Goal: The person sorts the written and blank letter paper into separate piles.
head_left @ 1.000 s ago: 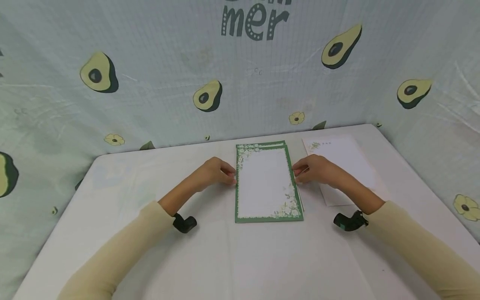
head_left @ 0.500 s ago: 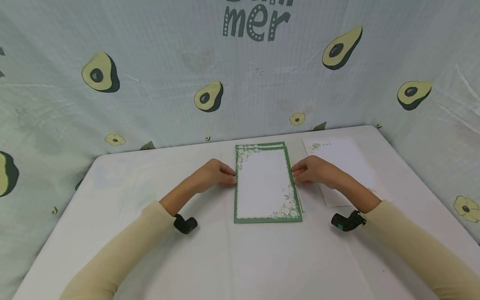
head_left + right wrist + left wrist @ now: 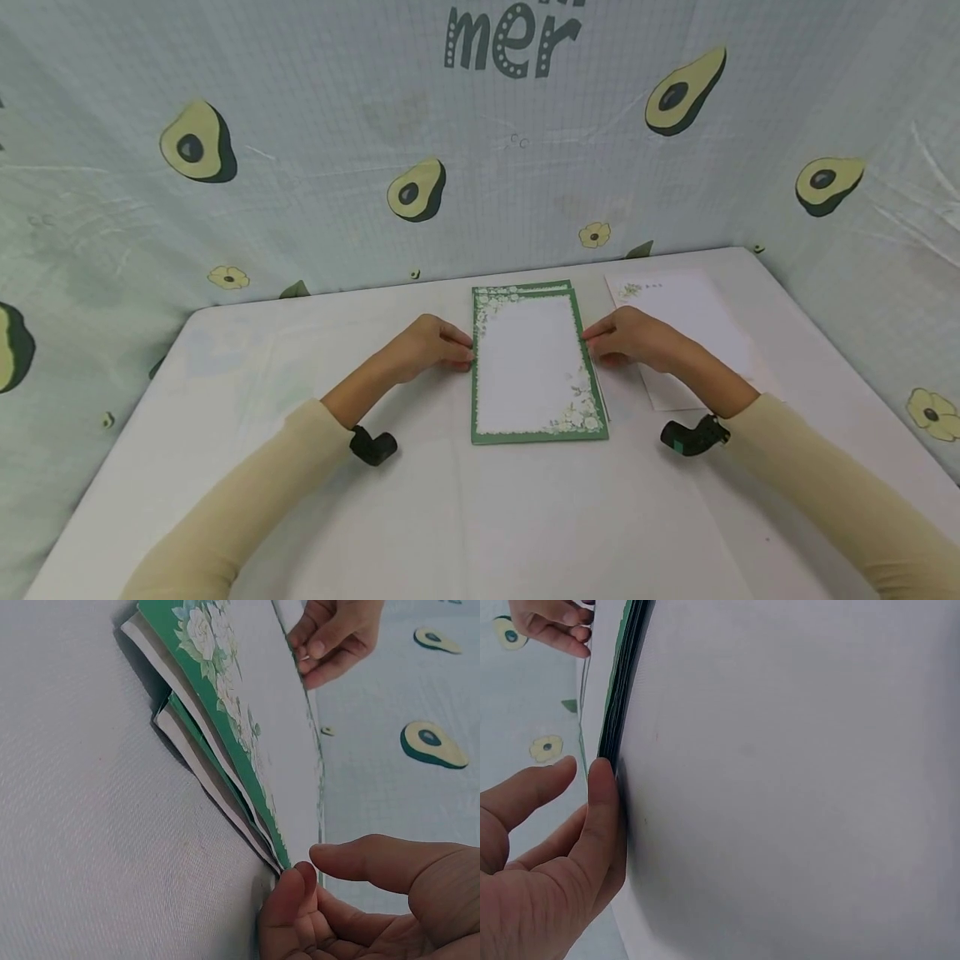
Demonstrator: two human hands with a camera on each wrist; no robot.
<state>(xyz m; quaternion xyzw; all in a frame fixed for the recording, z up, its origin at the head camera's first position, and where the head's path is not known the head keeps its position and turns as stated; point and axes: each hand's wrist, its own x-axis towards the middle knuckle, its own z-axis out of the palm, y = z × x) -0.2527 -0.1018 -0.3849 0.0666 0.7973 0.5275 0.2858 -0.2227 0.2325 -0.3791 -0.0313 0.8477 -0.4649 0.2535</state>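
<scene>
A stack of green-bordered floral paper sheets [image 3: 531,367] lies on the white table, its top sheet blank in the middle. The sheets are not flush: lower ones show at the far edge and along the right side. My left hand [image 3: 430,348] touches the stack's left edge with its fingertips; in the left wrist view the thumb [image 3: 544,784] stands off from the fingers. At the right edge, my right hand [image 3: 633,340] rests its bent fingertips against the sheets. The right wrist view shows layered sheet edges [image 3: 217,769] fanned apart, and the thumb raised.
To the right, partly under my right forearm, lies a pale sheet [image 3: 690,312] with a small floral print in its corner. Behind the white table [image 3: 360,533] hangs a cloth [image 3: 315,100] printed with avocados. A small dark camera sits at each wrist.
Both hands stay at the stack's sides with only slight finger shifts. The stack looks almost the same; the head view tilts a little.
</scene>
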